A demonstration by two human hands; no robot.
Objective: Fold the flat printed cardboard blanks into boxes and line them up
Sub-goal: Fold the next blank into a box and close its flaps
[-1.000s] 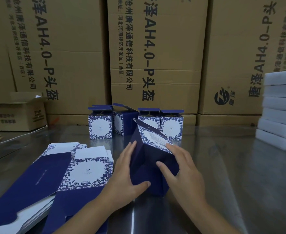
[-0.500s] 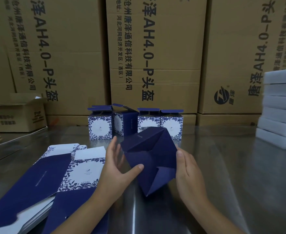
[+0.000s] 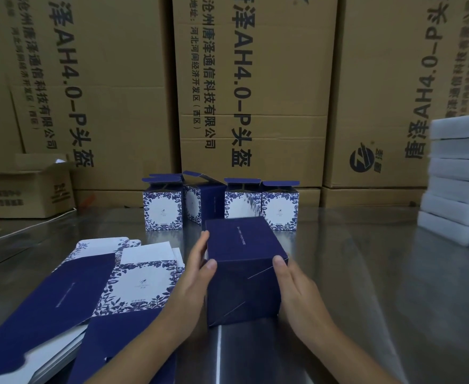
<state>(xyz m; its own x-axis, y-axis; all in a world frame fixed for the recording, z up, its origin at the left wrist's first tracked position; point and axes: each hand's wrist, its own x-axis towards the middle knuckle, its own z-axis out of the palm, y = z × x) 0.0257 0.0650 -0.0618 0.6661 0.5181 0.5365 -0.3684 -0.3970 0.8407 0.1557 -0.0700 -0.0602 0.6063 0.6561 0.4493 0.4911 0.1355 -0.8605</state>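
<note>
A dark blue folded box lies on its side at the table's middle, its closed bottom with interlocked flaps facing me. My left hand holds its left side, thumb on the near face and fingers along the side. My right hand holds the right side, thumb at the near right edge. Behind it, several finished blue-and-white floral boxes stand in a row with top flaps up. A pile of flat printed blanks lies at the left.
The shiny metal table carries a stack of white flat packs at the right edge. Large brown cartons form a wall behind the row. A small open carton sits at the far left.
The half-formed box has been squared up and turned: its closed bottom now faces me. Both hands shifted from pressing the flaps to holding its two sides.
</note>
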